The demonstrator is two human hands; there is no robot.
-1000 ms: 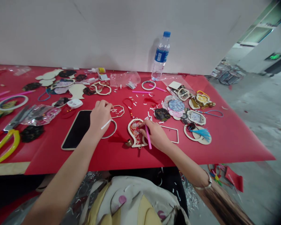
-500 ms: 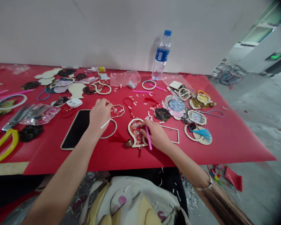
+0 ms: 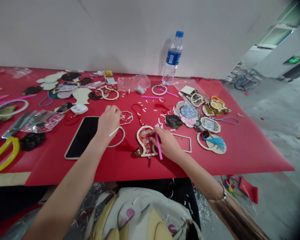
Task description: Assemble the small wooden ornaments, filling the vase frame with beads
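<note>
The right hand [image 3: 167,143] pinches a pink stick [image 3: 159,147] against a red-filled gourd-shaped wooden frame [image 3: 145,141]; the left hand [image 3: 109,121], arm reaching forward, clamps a white strip [image 3: 115,131]. The blue label [image 3: 173,57] on the water bottle [image 3: 172,71] is unreadable.

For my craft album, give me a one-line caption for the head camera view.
Right hand holds a pink stick beside a red-filled wooden frame; left hand holds a white strip.

Soft, even light leaves faint shadows by the water bottle [image 3: 172,59] and under the right hand [image 3: 167,144]; wide-angle distortion bends the edges, and corners darken.
</note>
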